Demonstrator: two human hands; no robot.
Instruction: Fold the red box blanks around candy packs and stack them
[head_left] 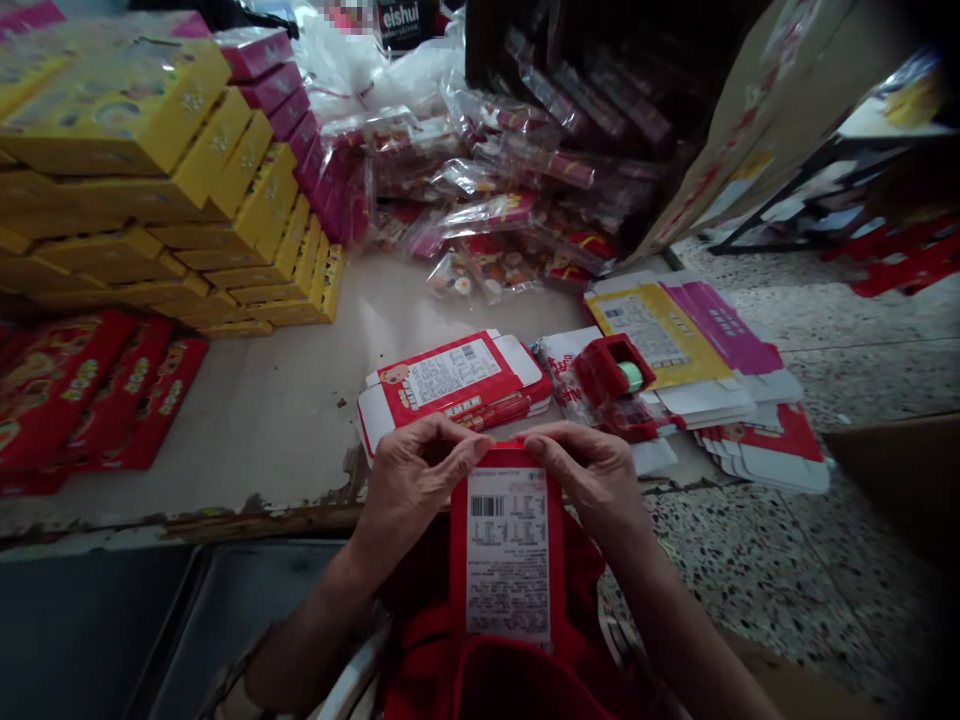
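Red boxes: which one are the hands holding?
The red box with its far end pinched by the left hand and right hand; the red stack beyond and red boxes at far left lie on the table.

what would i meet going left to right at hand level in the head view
Stacked red boxes, left hand, barcoded red carton, right hand, fanned flat red-and-white cartons.

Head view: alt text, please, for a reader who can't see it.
The left hand and right hand pinch the far end of a red box with a printed label, at a table's edge. On the table are stacked red cartons and a red tape dispenser, with yellow boxes piled at left and clear-wrapped packets behind.
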